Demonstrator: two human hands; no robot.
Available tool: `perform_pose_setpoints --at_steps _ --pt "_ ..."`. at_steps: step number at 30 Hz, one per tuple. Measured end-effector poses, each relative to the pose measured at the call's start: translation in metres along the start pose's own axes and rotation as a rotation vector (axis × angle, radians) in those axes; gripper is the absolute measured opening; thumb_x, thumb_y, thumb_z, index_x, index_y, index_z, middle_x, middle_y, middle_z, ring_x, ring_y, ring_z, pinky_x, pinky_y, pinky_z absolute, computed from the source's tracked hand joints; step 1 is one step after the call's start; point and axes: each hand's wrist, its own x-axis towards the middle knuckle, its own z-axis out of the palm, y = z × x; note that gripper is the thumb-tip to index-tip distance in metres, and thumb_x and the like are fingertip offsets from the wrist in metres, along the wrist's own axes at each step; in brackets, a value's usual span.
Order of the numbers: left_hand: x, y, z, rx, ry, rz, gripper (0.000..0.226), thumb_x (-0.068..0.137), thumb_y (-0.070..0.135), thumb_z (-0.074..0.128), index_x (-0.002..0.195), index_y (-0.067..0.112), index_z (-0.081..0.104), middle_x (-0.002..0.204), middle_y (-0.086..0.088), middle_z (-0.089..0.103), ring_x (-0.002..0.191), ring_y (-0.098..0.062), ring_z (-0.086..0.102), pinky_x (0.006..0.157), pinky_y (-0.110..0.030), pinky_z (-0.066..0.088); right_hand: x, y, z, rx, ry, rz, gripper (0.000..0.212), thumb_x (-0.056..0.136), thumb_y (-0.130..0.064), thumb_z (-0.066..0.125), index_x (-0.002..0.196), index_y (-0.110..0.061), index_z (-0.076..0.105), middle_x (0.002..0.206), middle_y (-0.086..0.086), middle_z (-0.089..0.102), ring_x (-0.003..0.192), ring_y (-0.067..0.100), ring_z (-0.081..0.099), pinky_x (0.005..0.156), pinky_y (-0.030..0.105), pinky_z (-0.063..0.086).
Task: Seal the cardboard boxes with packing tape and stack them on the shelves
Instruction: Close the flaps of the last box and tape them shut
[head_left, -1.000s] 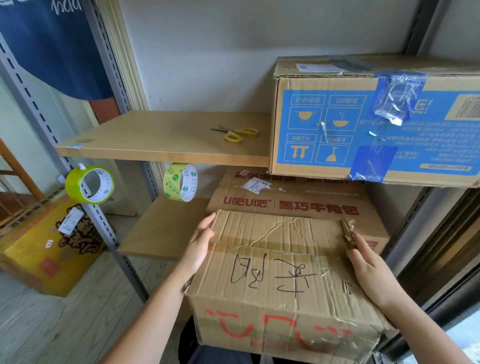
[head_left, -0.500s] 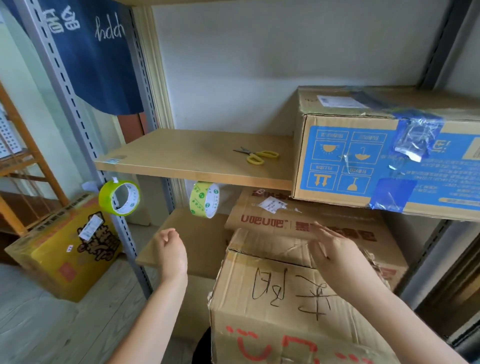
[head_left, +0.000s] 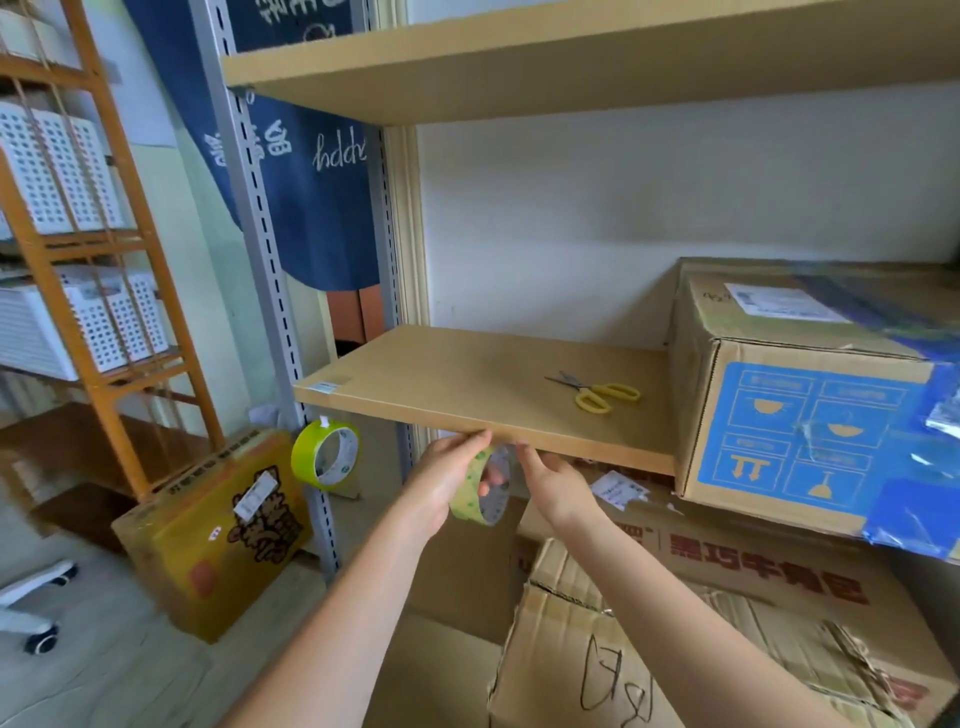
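A green tape roll (head_left: 480, 491) hangs just under the front edge of the middle shelf (head_left: 467, 384). My left hand (head_left: 449, 475) grips its left side, and my right hand (head_left: 553, 480) touches its right side with fingers up at the shelf edge. A worn cardboard box with black handwriting (head_left: 675, 670) sits below my arms, its top flaps rumpled. Behind it lies a brown box with red print (head_left: 769, 566). A blue-printed box (head_left: 810, 400) stands on the middle shelf at the right.
Yellow scissors (head_left: 602, 395) lie on the middle shelf. A second green tape roll (head_left: 324, 453) hangs on the grey upright (head_left: 270, 291). A yellow box (head_left: 218, 530) leans on the floor at left, by an orange rack with white baskets (head_left: 78, 322).
Both hands left the handwritten box and rose to the tape roll under the shelf edge. The view tilted upward, showing the upper shelf.
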Motion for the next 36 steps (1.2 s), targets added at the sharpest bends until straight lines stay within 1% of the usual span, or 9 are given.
perform_pose_setpoints --at_steps 5,8,10,14,18,24,29,34,36 --pt "-0.014 0.038 0.002 0.165 0.037 -0.093 0.026 0.096 0.024 0.059 0.080 0.005 0.068 0.051 -0.003 0.066 0.038 -0.011 0.055 0.047 -0.020 0.047 0.005 -0.024 0.023 0.480 -0.072 0.170 0.052 0.084 -0.061 0.065 0.104 -0.013 0.066 0.104 0.001 0.068 0.096 0.020 0.061 0.083 0.029 0.040" --pt "-0.031 0.055 0.007 0.249 0.058 -0.050 0.026 0.098 0.015 0.050 0.079 0.004 0.064 0.048 -0.005 0.064 0.036 -0.014 0.053 0.048 -0.019 0.047 0.001 -0.042 0.032 0.736 -0.122 0.220 0.029 0.090 -0.038 0.067 0.085 -0.009 0.066 0.063 0.005 0.066 0.063 0.019 0.062 0.066 0.029 0.048" --pt "-0.046 0.059 0.009 0.263 0.070 -0.033 0.028 0.098 0.014 0.049 0.077 0.003 0.063 0.046 -0.005 0.062 0.036 -0.014 0.052 0.046 -0.018 0.044 -0.008 -0.049 0.024 0.693 -0.098 0.205 0.023 0.092 -0.029 0.066 0.083 -0.007 0.066 0.057 0.006 0.064 0.057 0.020 0.061 0.067 0.034 0.054" --pt "-0.087 0.051 0.027 0.128 0.015 0.010 0.025 0.101 0.026 0.051 0.096 0.004 0.063 0.051 -0.007 0.064 0.037 -0.014 0.052 0.041 -0.016 0.042 -0.040 -0.034 -0.018 0.518 -0.091 0.040 0.022 0.089 -0.028 0.069 0.083 -0.006 0.070 0.079 0.018 0.073 0.072 0.026 0.067 0.087 0.047 0.056" --pt "-0.121 0.028 0.083 0.101 -0.192 -0.103 0.019 0.099 0.023 0.053 0.101 0.005 0.058 0.053 -0.006 0.063 0.037 -0.013 0.048 0.042 -0.018 0.041 -0.080 0.015 -0.084 0.417 -0.142 0.058 0.022 0.094 -0.023 0.066 0.098 -0.002 0.071 0.095 0.019 0.074 0.082 0.025 0.070 0.082 0.039 0.060" --pt "-0.181 0.004 0.163 -0.067 -0.558 -0.272 0.015 0.096 0.010 0.042 0.097 0.005 0.057 0.066 -0.012 0.063 0.052 -0.018 0.052 0.058 -0.026 0.051 -0.136 0.101 -0.157 0.182 0.044 0.051 0.029 0.091 -0.040 0.067 0.089 -0.013 0.080 0.087 0.008 0.076 0.078 0.020 0.069 0.092 0.043 0.056" --pt "-0.227 -0.036 0.193 0.064 -0.502 -0.213 0.030 0.104 0.032 0.048 0.123 0.009 0.053 0.076 -0.001 0.073 0.071 -0.015 0.062 0.101 -0.044 0.046 -0.162 0.143 -0.176 0.098 0.126 -0.062 0.035 0.093 -0.043 0.063 0.086 -0.015 0.081 0.085 0.006 0.078 0.077 0.024 0.073 0.075 0.036 0.057" --pt "-0.250 -0.041 0.186 -0.017 -0.480 -0.227 0.019 0.104 0.025 0.050 0.110 0.010 0.060 0.080 -0.007 0.076 0.066 -0.012 0.068 0.057 -0.024 0.053 -0.158 0.154 -0.176 0.158 0.221 -0.140 0.025 0.093 -0.039 0.063 0.084 -0.023 0.080 0.084 -0.005 0.078 0.086 0.011 0.074 0.084 0.032 0.059" --pt "-0.252 -0.042 0.182 0.057 -0.517 -0.161 0.020 0.105 0.024 0.048 0.107 0.010 0.062 0.081 -0.009 0.077 0.067 -0.013 0.069 0.059 -0.023 0.052 -0.156 0.156 -0.181 0.182 0.203 -0.151 0.025 0.094 -0.037 0.063 0.087 -0.019 0.080 0.086 -0.001 0.078 0.085 0.014 0.074 0.079 0.027 0.060"
